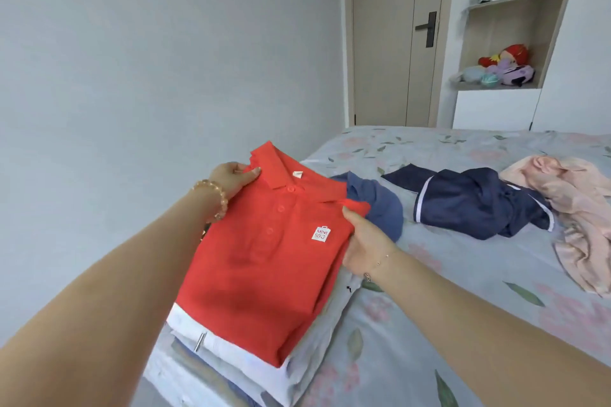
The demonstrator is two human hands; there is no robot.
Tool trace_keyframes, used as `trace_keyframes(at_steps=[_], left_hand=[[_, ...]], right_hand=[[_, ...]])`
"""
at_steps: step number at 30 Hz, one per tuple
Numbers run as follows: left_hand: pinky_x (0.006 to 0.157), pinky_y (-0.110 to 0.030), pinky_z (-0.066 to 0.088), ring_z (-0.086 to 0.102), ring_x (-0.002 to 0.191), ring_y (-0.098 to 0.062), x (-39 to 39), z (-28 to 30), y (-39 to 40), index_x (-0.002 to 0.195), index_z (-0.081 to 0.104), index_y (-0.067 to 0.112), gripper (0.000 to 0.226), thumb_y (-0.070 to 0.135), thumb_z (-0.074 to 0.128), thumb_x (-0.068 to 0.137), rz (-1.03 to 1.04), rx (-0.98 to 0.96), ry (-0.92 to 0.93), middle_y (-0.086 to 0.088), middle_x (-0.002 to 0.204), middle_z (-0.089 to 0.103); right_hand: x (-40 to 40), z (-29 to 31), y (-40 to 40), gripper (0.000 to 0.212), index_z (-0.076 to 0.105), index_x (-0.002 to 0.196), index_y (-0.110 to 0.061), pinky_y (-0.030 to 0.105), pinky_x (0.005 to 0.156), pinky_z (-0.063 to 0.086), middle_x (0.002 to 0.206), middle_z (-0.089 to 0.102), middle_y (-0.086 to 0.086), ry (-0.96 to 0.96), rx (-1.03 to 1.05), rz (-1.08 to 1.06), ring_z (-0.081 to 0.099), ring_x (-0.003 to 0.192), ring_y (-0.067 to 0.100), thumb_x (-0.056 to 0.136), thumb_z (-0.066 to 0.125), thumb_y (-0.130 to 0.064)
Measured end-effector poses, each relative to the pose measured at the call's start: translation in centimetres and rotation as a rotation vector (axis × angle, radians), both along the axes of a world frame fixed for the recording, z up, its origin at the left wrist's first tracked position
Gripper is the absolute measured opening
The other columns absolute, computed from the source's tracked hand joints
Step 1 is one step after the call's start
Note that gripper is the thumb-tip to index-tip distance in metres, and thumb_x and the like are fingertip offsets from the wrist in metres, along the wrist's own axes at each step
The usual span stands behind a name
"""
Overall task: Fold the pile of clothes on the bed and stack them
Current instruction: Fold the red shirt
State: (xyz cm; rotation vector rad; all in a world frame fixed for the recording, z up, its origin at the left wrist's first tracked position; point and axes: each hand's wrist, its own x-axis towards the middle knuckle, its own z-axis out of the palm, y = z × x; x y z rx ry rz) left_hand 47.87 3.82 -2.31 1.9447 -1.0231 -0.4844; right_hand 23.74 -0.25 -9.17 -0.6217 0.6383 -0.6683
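Hands setting a folded red polo on the stack

Both hands grip the folded red polo shirt at its collar end: the left hand pinches the far left corner of the collar between thumb and fingers, and the right hand holds the right shoulder edge, thumb on top and fingers tucked under the cloth. The shirt lies face up, buttons and small white chest logo showing, with its lower half resting on the stack of folded clothes at the near left edge of the bed. Whether the collar end is fully down or a little raised cannot be told.

The step in hand looks like placing this finished fold on the stack. It sits at a slight angle to the white and grey layers beneath, so the next move probably calls for squaring its edges to the pile, letting go at both corners and smoothing the top.

Folding is far from over. Just beyond the right hand lies a loose blue garment, then a crumpled navy garment with white piping, and at the far right a rumpled pale pink garment. The blue one is nearest, so it seems the easiest to take next
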Motion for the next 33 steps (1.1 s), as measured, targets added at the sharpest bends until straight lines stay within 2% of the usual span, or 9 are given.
trace_keyframes(at_steps=[3, 5, 8, 11, 16, 21, 26, 29, 33], left_hand=[[0.092, -0.029, 0.047, 0.062, 0.107, -0.022, 1.7, -7.1, -0.8, 0.124, 0.059, 0.014, 0.049, 0.042, 0.070, 0.085, -0.027, 0.257, -0.011, -0.006, 0.121, 0.063], [0.102, -0.033, 0.044, 0.061, 0.110, -0.021, 3.4, -8.9, -0.3, 0.117, 0.063, 0.017, 0.050, 0.054, 0.066, 0.084, -0.061, 0.402, -0.079, -0.003, 0.122, 0.063], [0.083, -0.030, 0.047, 0.063, 0.090, -0.013, 4.6, -9.2, 0.8, 0.095, 0.065, 0.022, 0.049, 0.068, 0.054, 0.084, -0.108, 0.495, -0.183, 0.006, 0.098, 0.065], [0.073, -0.030, 0.047, 0.062, 0.081, -0.017, 4.8, -8.9, 0.5, 0.089, 0.060, 0.016, 0.039, 0.055, 0.055, 0.090, -0.162, 0.375, -0.245, -0.001, 0.088, 0.065], [0.089, -0.036, 0.046, 0.060, 0.094, -0.027, 3.4, -6.7, -2.4, 0.103, 0.058, 0.009, 0.035, 0.043, 0.054, 0.095, -0.109, 0.215, -0.271, -0.012, 0.105, 0.064], [0.110, -0.041, 0.036, 0.054, 0.122, -0.027, 3.5, -7.5, 0.7, 0.131, 0.054, 0.017, 0.062, 0.063, 0.033, 0.095, -0.115, 0.597, -0.255, -0.007, 0.135, 0.056], [0.073, -0.030, 0.054, 0.064, 0.073, -0.018, 5.3, -7.7, 7.1, 0.109, 0.065, 0.008, 0.060, 0.062, 0.049, 0.089, -0.141, 0.496, 0.013, -0.004, 0.087, 0.067], [0.044, -0.020, 0.034, 0.036, 0.047, -0.013, 5.5, -7.7, 9.4, 0.090, 0.059, 0.008, 0.048, 0.056, 0.055, 0.089, -0.122, 0.377, 0.030, 0.001, 0.061, 0.041], [0.041, -0.018, 0.028, 0.031, 0.041, -0.010, 5.8, -7.7, 10.4, 0.079, 0.055, 0.016, 0.035, 0.048, 0.060, 0.090, -0.086, 0.364, 0.015, 0.005, 0.055, 0.040]], right_hand=[[0.2, -4.7, -1.7, 0.016, 0.066, 0.108, -0.010, 0.033, 0.073, 0.053, 0.080, 0.076, 0.006, 0.071, -0.009, -0.028, 0.070, 0.080, 0.019, 0.096, 0.058, -0.017], [0.4, -6.4, -2.5, 0.019, 0.066, 0.112, -0.011, 0.032, 0.073, 0.056, 0.093, 0.076, 0.005, 0.091, -0.082, -0.030, 0.072, 0.086, 0.018, 0.093, 0.061, -0.014], [0.7, -7.2, -3.0, 0.034, 0.060, 0.123, -0.010, 0.038, 0.083, 0.057, 0.112, 0.071, 0.011, 0.158, -0.206, -0.058, 0.068, 0.099, 0.023, 0.089, 0.064, -0.004], [0.9, -7.0, -3.4, 0.036, 0.058, 0.120, -0.010, 0.032, 0.079, 0.054, 0.113, 0.068, 0.012, 0.143, -0.242, -0.095, 0.066, 0.096, 0.023, 0.089, 0.059, 0.008], [1.5, -5.6, -5.4, 0.038, 0.050, 0.132, -0.001, 0.043, 0.095, 0.049, 0.121, 0.063, 0.018, 0.144, -0.203, -0.244, 0.061, 0.108, 0.031, 0.094, 0.055, 0.003], [0.4, -6.0, -1.7, 0.063, 0.040, 0.139, -0.020, 0.046, 0.090, 0.056, 0.129, 0.062, 0.007, 0.303, -0.215, -0.152, 0.064, 0.111, 0.026, 0.085, 0.074, -0.020], [0.5, -6.1, 4.8, 0.071, 0.041, 0.127, -0.028, 0.037, 0.062, 0.060, 0.112, 0.070, 0.002, 0.216, -0.212, -0.010, 0.073, 0.090, 0.019, 0.074, 0.082, -0.005], [1.7, -6.2, 7.9, 0.062, 0.043, 0.122, -0.018, 0.036, 0.055, 0.059, 0.102, 0.066, 0.005, 0.202, -0.185, -0.041, 0.070, 0.077, 0.017, 0.077, 0.072, 0.014], [1.4, -5.7, 10.0, 0.059, 0.042, 0.121, -0.020, 0.039, 0.051, 0.058, 0.115, 0.058, 0.007, 0.209, -0.177, 0.034, 0.066, 0.092, 0.027, 0.081, 0.068, 0.014]])
